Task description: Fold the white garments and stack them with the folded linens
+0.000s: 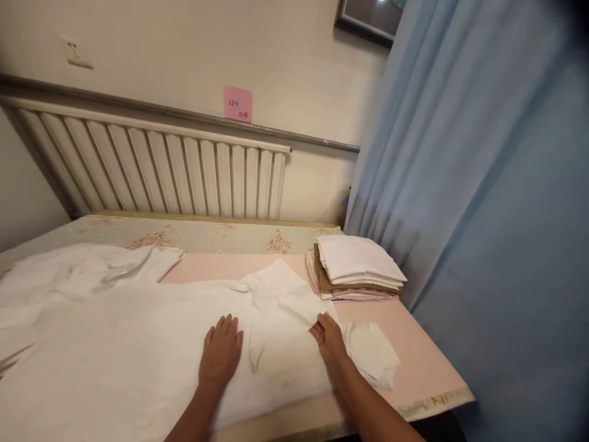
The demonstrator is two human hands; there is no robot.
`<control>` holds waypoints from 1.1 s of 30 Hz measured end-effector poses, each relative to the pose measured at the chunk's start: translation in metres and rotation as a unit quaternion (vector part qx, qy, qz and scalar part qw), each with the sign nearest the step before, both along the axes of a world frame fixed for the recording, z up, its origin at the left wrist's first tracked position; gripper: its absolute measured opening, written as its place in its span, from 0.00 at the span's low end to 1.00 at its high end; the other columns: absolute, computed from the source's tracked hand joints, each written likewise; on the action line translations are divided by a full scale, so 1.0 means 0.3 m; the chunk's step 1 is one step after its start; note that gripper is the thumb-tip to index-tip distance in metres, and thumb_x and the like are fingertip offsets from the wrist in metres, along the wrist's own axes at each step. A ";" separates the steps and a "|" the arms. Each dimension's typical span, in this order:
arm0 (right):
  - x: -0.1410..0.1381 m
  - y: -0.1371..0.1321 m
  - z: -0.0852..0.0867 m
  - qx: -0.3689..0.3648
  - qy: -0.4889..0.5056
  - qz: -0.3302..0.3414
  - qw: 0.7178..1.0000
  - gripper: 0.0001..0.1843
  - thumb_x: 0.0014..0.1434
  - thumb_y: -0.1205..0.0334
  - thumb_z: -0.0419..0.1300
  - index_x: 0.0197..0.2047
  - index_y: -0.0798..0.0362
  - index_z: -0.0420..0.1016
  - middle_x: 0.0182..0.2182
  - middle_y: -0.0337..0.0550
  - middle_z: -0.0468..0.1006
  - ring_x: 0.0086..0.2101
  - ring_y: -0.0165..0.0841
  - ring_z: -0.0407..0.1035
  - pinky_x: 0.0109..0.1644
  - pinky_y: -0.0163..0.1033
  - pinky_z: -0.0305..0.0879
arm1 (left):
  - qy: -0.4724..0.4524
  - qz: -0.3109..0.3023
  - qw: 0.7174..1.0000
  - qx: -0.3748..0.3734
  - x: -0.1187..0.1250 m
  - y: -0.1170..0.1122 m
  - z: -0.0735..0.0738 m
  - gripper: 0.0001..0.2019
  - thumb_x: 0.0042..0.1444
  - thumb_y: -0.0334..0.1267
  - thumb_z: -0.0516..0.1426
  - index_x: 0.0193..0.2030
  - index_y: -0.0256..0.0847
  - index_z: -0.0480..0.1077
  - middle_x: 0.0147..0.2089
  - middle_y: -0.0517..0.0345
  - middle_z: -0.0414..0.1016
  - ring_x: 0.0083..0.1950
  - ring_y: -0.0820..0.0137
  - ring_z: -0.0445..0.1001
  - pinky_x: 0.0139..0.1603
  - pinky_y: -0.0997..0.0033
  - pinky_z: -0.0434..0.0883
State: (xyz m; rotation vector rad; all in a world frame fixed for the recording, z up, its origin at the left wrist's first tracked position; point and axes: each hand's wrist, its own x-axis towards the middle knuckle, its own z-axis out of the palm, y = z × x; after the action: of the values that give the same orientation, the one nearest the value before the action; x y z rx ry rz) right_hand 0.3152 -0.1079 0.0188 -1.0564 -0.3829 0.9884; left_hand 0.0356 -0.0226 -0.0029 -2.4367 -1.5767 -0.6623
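A person's left hand [221,350] is lying palm down, gripping nothing, on a white garment [138,344] covering the surface [430,356] from left to middle, while the right hand [324,328] is pinching its fabric. They are apparently straightening it, calling for a steady left palm and gentle pull; a folded stack [361,264] is bounding the right edge, leaving room toward the near right corner.

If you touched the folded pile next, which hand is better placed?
Probably the right hand: it's nearer the folded pile, though pinching the white cloth; the left hand rests flat, farther off.
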 end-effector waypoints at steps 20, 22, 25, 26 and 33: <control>-0.003 -0.026 0.003 0.010 -0.047 0.044 0.998 0.09 0.47 0.59 0.64 0.33 0.53 0.75 0.28 0.37 0.75 0.35 0.32 0.70 0.39 0.33 0.70 | 0.019 0.002 0.974 -0.226 0.179 -0.202 0.181 0.15 0.58 0.33 0.50 0.52 0.39 0.62 0.50 0.48 0.68 0.50 0.62 0.69 0.46 0.65 0.66; -0.001 -0.024 0.002 0.011 -0.043 0.043 0.998 0.09 0.46 0.59 0.64 0.33 0.53 0.75 0.28 0.36 0.75 0.35 0.32 0.70 0.39 0.33 0.70 | 0.032 -0.013 0.969 -0.246 0.176 -0.199 0.196 0.15 0.58 0.27 0.45 0.50 0.41 0.63 0.49 0.50 0.69 0.48 0.65 0.70 0.45 0.67 0.65; 0.001 -0.019 -0.002 0.013 -0.036 0.042 0.998 0.11 0.45 0.59 0.65 0.34 0.53 0.75 0.30 0.37 0.76 0.35 0.32 0.70 0.41 0.34 0.71 | 0.021 -0.010 0.965 -0.261 0.161 -0.194 0.200 0.14 0.59 0.27 0.44 0.50 0.39 0.63 0.49 0.48 0.68 0.47 0.66 0.70 0.45 0.68 0.65; 0.002 -0.017 -0.005 0.013 -0.034 0.041 0.998 0.11 0.45 0.59 0.65 0.34 0.53 0.75 0.29 0.37 0.76 0.34 0.31 0.70 0.41 0.35 0.71 | 0.009 -0.010 0.965 -0.263 0.157 -0.194 0.197 0.13 0.59 0.30 0.46 0.50 0.38 0.63 0.49 0.47 0.67 0.48 0.65 0.69 0.46 0.68 0.65; 0.006 -0.013 -0.019 0.016 -0.027 0.038 0.999 0.14 0.43 0.57 0.67 0.33 0.54 0.75 0.28 0.37 0.76 0.32 0.31 0.70 0.42 0.38 0.71 | -0.099 -0.008 0.955 -0.281 0.149 -0.187 0.170 0.15 0.51 0.22 0.47 0.41 0.40 0.66 0.46 0.51 0.69 0.45 0.68 0.70 0.48 0.69 0.64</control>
State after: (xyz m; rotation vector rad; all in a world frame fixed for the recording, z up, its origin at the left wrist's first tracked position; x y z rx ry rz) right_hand 0.3170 -0.1117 0.0130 -1.0470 -0.4851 1.0191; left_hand 0.0802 -0.0786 0.0481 -2.8471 -2.0608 -0.5276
